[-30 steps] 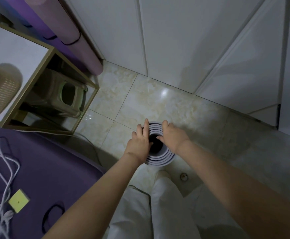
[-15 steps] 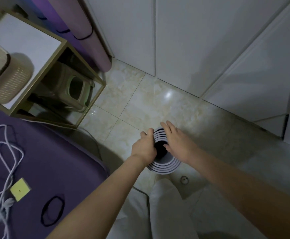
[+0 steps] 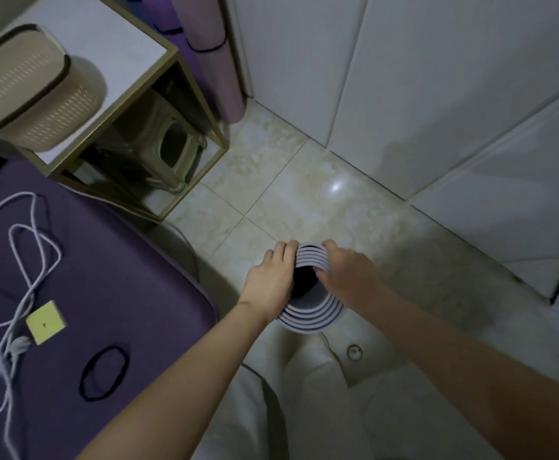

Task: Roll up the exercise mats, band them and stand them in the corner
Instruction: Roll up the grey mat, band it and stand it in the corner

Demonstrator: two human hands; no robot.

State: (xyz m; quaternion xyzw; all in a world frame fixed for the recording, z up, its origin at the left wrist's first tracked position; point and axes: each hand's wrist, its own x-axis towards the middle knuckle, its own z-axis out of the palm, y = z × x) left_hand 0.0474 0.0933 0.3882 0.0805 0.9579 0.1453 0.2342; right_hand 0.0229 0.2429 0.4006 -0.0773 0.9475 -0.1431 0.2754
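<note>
Black elastic band (image 3: pixel 103 373) lies unused on the purple cover (image 3: pixel 122 260) (banding outstanding). Beyond, the lavender-grey rolled foam mat (image 3: pixel 308 315) stands on end on the beige tiled floor (image 3: pixel 271 180). Left hand (image 3: pixel 271 280), flat a second ago, now curls over its rim; right hand (image 3: pixel 347 277) pinches the inner coils, apparently tightening. Two banded purple rolls (image 3: pixel 215 61) lean in the far corner.
</note>
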